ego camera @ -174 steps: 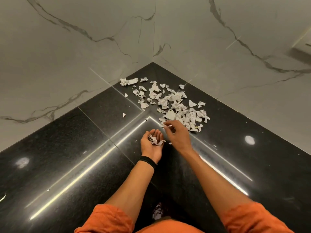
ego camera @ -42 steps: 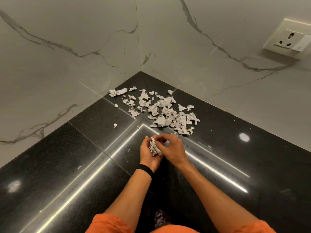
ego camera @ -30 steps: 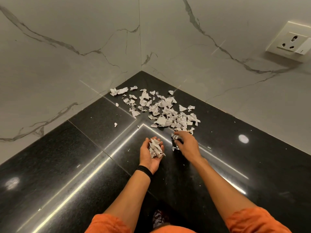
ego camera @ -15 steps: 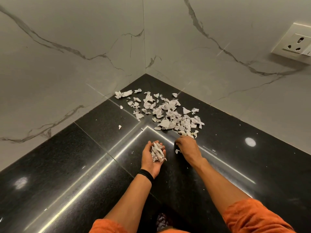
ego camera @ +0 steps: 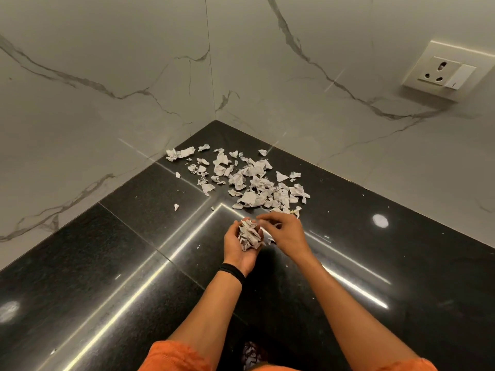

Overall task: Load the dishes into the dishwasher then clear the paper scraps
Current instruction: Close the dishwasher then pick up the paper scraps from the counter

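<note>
A pile of torn white paper scraps (ego camera: pixel 249 178) lies in the corner of the black stone counter (ego camera: pixel 107 250), close to both walls. My left hand (ego camera: pixel 238 249), palm up and cupped, holds a wad of gathered scraps (ego camera: pixel 249 234). My right hand (ego camera: pixel 285 234) hovers beside it, fingertips pinching a small scrap over the wad. A black band circles my left wrist. Stray single scraps (ego camera: pixel 176 207) lie to the left of the pile.
Marble walls meet behind the pile at the corner (ego camera: pixel 214 113). A wall socket (ego camera: pixel 442 72) sits at the upper right. Bright light reflections streak the polished counter.
My right hand left the counter near the pile's front edge and came back over my left palm with a scrap. The wad in my left hand has grown.
</note>
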Motion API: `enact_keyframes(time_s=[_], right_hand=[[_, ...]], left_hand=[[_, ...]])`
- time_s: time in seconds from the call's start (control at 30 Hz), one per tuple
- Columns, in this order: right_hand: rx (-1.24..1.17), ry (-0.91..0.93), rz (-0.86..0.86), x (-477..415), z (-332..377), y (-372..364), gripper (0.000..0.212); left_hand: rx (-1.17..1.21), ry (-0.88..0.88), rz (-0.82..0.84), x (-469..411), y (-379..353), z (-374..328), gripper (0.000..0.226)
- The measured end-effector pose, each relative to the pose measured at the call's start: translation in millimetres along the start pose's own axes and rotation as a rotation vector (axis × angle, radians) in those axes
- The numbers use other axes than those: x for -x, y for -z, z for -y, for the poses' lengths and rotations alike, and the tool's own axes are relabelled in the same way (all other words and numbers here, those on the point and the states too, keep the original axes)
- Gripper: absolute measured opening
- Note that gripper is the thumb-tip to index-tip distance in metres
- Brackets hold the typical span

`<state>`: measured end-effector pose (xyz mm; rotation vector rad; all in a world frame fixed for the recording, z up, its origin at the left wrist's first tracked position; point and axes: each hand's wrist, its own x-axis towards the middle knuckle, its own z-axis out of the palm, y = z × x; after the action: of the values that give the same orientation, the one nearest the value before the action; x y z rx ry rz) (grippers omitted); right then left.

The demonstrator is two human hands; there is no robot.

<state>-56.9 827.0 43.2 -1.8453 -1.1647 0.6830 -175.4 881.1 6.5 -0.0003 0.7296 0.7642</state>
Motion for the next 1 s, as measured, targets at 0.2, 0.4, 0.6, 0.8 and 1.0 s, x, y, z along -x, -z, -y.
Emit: enact_keyframes(time_s=[0.2, 0.4, 0.6, 0.8, 1.0], right_hand=[[0.538, -0.007, 0.081, 13, -44, -7, 0.028], [0.565, 0.11, 0.031, 29, -55, -22, 0.017], [0.012, -0.008, -0.103, 19, -16, -9, 0.02], [0.114, 0.147, 0.122, 12, 27, -12, 0.025], [0.063, 0.084, 0.023, -22, 22, -15, 0.022]], left_hand=[[0.017, -0.007, -0.057, 2, 11, -4, 0.031], [-0.018, -0.031, -0.079, 7, 15, -7, 0.033], [-0.072, -0.051, -0.074, 6, 10, -2, 0.029], [-0.052, 0.015, -0.01, 7, -1, 0, 0.037], [0.049, -0.029, -0.003, 0, 6, -21, 0.03]])
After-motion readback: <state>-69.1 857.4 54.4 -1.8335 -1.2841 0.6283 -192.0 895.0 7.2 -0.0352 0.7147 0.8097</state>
